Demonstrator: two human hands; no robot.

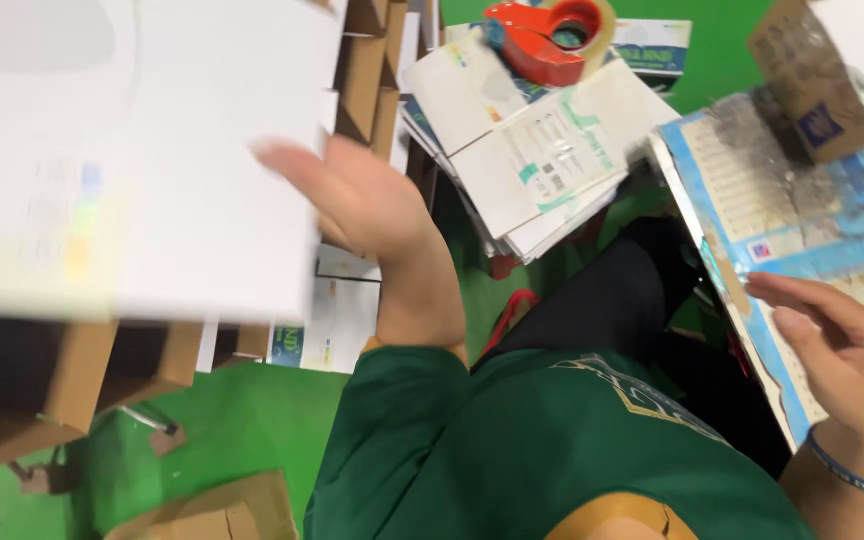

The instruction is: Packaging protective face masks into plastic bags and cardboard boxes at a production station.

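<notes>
Left hand [362, 200] grips blurred flat white cardboard sheet [142, 150] by its right edge, fingers closed. Right hand [842, 350] loosely open, fingertips resting on blue printed flattened carton [802, 220]; red tape dispenser [542, 35] well above, apart.

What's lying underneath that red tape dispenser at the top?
The tape dispenser sits on a fanned stack of flat white printed cartons, which lies on the green floor. How many cartons are stacked, and whatever lies beneath them, is covered.
</notes>
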